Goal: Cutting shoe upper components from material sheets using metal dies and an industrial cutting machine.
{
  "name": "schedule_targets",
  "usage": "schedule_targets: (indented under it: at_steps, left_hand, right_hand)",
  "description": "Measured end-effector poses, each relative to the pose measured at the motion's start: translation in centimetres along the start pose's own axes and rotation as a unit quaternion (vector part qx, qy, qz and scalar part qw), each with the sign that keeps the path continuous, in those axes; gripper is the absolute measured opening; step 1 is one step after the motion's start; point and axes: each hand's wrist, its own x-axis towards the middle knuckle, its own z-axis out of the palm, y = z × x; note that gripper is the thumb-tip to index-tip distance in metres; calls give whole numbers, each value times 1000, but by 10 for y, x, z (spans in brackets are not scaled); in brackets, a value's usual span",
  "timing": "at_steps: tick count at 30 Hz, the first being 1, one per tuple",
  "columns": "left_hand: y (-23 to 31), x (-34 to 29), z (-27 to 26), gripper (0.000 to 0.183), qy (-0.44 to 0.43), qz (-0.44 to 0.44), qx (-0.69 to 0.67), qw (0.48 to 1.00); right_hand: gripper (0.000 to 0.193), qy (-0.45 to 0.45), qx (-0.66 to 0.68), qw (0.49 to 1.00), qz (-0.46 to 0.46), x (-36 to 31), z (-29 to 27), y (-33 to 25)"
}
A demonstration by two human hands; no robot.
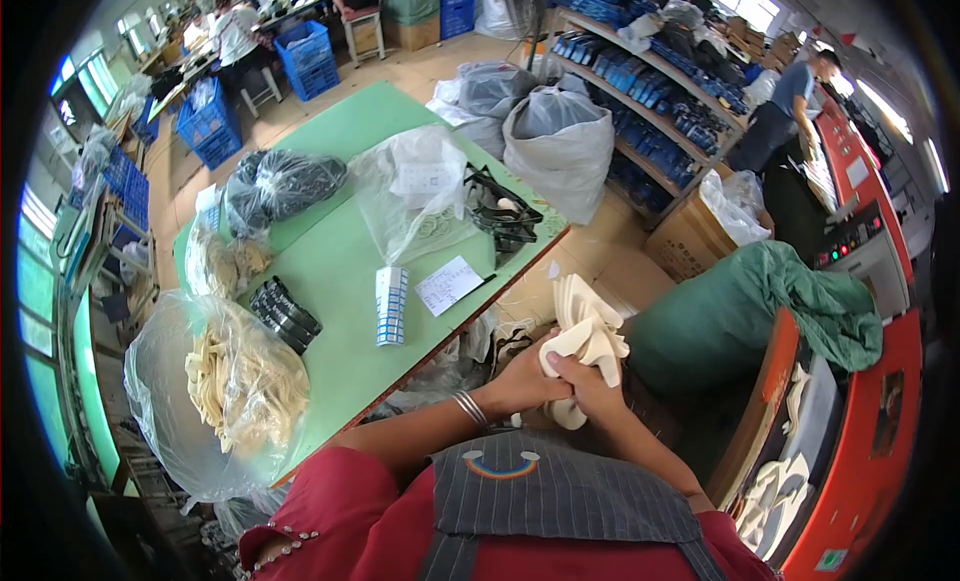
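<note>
A fanned stack of cream-coloured, curved cut pieces (pixel 585 316) is gripped between my two hands, off the table's right edge. My left hand (pixel 528 381) wraps the stack from the left side, a bangle on its wrist. Closed round the lower part from the right is my right hand (pixel 592 386), its thumb lying across the pieces. What material they are made of I cannot tell. More cream pieces (pixel 775 496) lie loose on the dark bed of the red machine (pixel 860 451) at my right. A clear plastic bag (pixel 160 381) at the table's left holds similar pieces.
On the green table (pixel 345 311) lie a paper slip (pixel 449 285), a label roll (pixel 391 311), black bundled straps (pixel 285 316) and bagged goods. A green sack (pixel 700 316) stands beyond my right hand. Shelves (pixel 650 101) and a co-worker (pixel 785 111) are farther back.
</note>
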Motion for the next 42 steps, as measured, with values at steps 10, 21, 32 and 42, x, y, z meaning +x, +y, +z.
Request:
schedule_targets:
  at_steps: [10, 21, 32, 42]
  left_hand:
    - [-30, -65, -81, 53, 295, -10, -120, 948]
    - [-32, -149, -48, 47, 581, -55, -275, 764]
    - [-50, -108, -55, 55, 578, -88, -308, 750]
    - [-36, -54, -67, 62, 542, -103, -275, 787]
  right_hand:
    - [56, -520, -258, 792, 188, 141, 45, 35]
    - [28, -138, -590, 795, -37, 400, 102, 227]
    - [19, -170, -618, 763, -78, 409, 82, 255]
    - [15, -173, -597, 782, -44, 422, 86, 245]
